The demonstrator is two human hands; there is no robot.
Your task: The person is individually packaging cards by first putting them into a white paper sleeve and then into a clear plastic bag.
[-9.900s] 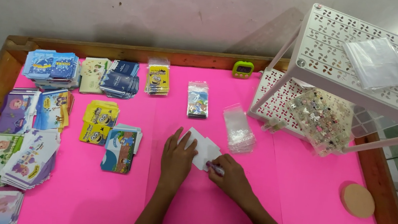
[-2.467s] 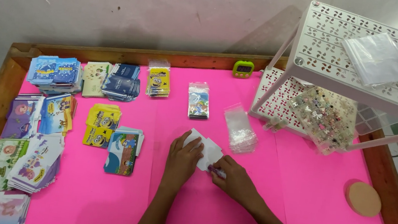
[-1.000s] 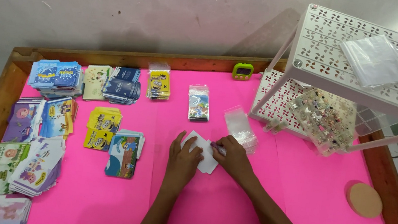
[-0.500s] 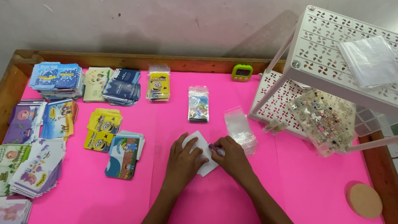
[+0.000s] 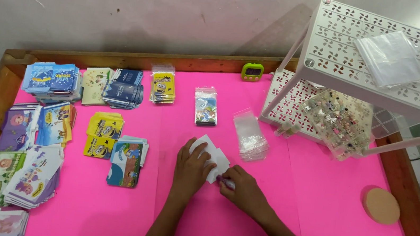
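My left hand [image 5: 191, 168] lies flat on a small stack of white cards [image 5: 214, 156] in the middle of the pink table top [image 5: 312, 200], pressing them down. My right hand [image 5: 243, 189] is curled just to the right of the cards, fingers pinched on a small purple object [image 5: 226, 180] at the cards' lower edge. A pile of clear plastic sleeves [image 5: 249, 134] lies just beyond the right hand.
Stacks of colourful cartoon cards [image 5: 36, 139] cover the left side. A packet of cards [image 5: 205, 106] and a green timer [image 5: 252, 71] sit farther back. A white perforated rack [image 5: 387, 65] with a clear bead box [image 5: 339, 119] stands at right, a round cork disc [image 5: 381, 205] near it.
My right hand has pulled back from near the clear sleeves to the lower right edge of the white cards. The left hand has stayed on the cards.
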